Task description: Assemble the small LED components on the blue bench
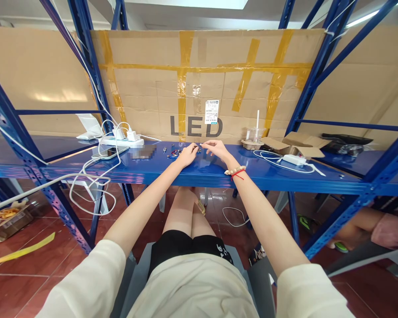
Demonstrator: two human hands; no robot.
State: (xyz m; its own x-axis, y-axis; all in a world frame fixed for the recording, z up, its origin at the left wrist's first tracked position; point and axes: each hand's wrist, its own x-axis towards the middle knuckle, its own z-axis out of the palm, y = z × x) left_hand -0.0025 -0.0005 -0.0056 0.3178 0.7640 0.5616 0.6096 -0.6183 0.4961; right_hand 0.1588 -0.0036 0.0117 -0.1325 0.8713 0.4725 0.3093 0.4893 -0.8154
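My left hand (188, 155) is closed over the blue shelf top, its thumb and fingertips pinched on something too small to make out. Close beside it, my right hand (216, 149) has its thumb and index finger pinched together at a tiny pale piece whose kind I cannot tell. The fingertips of both hands nearly meet, with a narrow gap between them. Several small loose parts (174, 153), some blue and some metallic, lie just left of my left hand and are partly hidden by it. A beaded bracelet (235, 171) with a red string circles my right wrist.
On the left, a white power strip (122, 141) with plugs and looping cables stands behind a phone (110, 153). At right are a clear cup (254, 134) with a straw, an open cardboard box (296, 142) and a white adapter (293, 160). Tall cardboard (135, 88) backs the shelf (212, 176). Another person's leg (361, 225) shows lower right.
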